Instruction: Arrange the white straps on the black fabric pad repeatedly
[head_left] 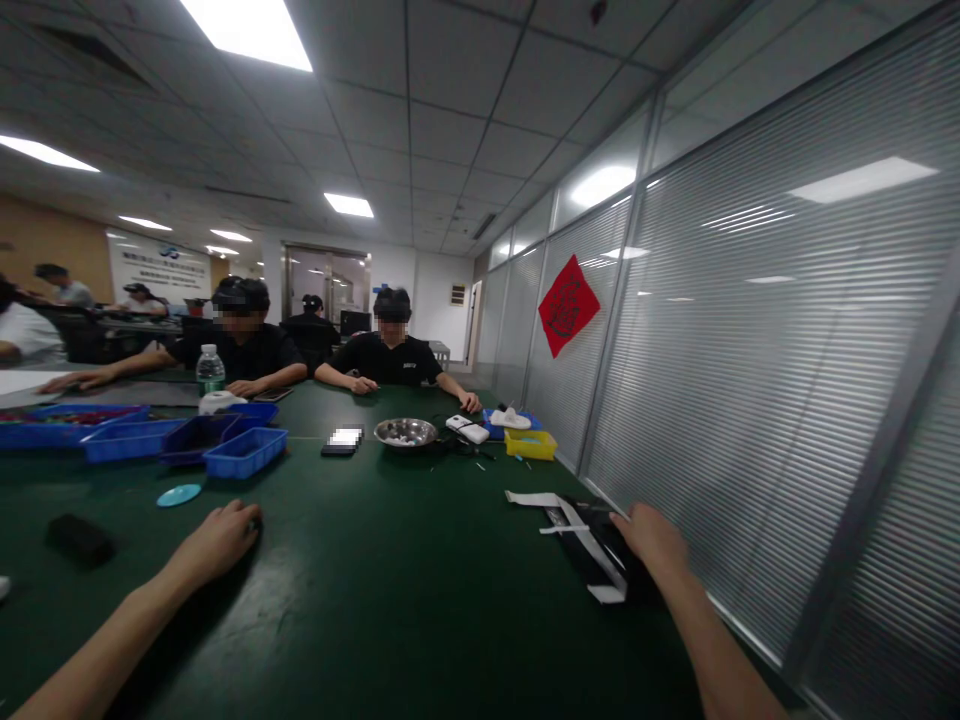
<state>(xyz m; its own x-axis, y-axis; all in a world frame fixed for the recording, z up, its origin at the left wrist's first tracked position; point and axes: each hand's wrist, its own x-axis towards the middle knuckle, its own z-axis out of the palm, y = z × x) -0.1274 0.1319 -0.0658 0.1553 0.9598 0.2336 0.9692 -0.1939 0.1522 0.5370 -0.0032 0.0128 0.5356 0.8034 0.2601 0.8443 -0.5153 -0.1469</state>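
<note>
My left hand [219,543] rests on the green table at the left, fingers curled down and together. Nothing shows in it, though its underside is hidden. To its upper left lies a light blue disc [179,495], and farther left a dark block [79,540]. At the table's right edge my right hand [655,540] is closed at the far side of a black glossy piece with white strips [583,545]. The thumb and finger appear to pinch it; the palm is hidden. The piece lies on or just above the tabletop, its white strips folded and sticking out leftward.
Blue trays [246,455] and a water bottle [211,370] stand at the left. A metal bowl [405,432], a phone [342,441] and a yellow tray [530,445] sit toward the middle back. Two people [394,350] sit across. A glass partition [750,400] borders the right.
</note>
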